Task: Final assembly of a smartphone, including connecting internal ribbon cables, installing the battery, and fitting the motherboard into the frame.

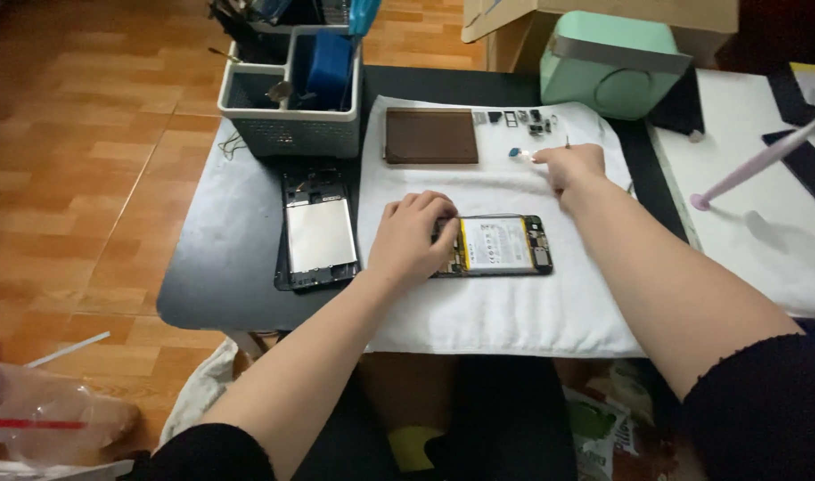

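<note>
One opened smartphone (496, 245) lies flat on the white towel (505, 312), back cover off, its battery and circuit board exposed. Its long axis runs left to right across the towel, roughly square to the person's forearms.

Left hand (413, 236): palm down, fingers curled over the phone's left end, pressing it to the towel. It is a steadying hold from above rather than a full grasp; the fingertips cover the left edge, so the exact contact cannot be told. The forearm comes in from the lower left at a slant.

Right hand (569, 166): clear of the phone, up and to the right of it, fingers bunched and pointing left. The fingertips pinch or touch a small light-blue part (517, 153) on the towel; whether the part is actually lifted cannot be told. The left hand is therefore the nearer one to the phone.

Beyond the right hand, a row of small removed parts (525, 119) sits along the towel's far edge, with a brown rectangular cover (431, 135) just left of it. A second opened device (318, 233) lies on the black table (220, 267), left of the towel and apart from it. A grey tool basket (291, 98) stands at the far left corner, a mint-green box (608, 64) at the far right.
</note>
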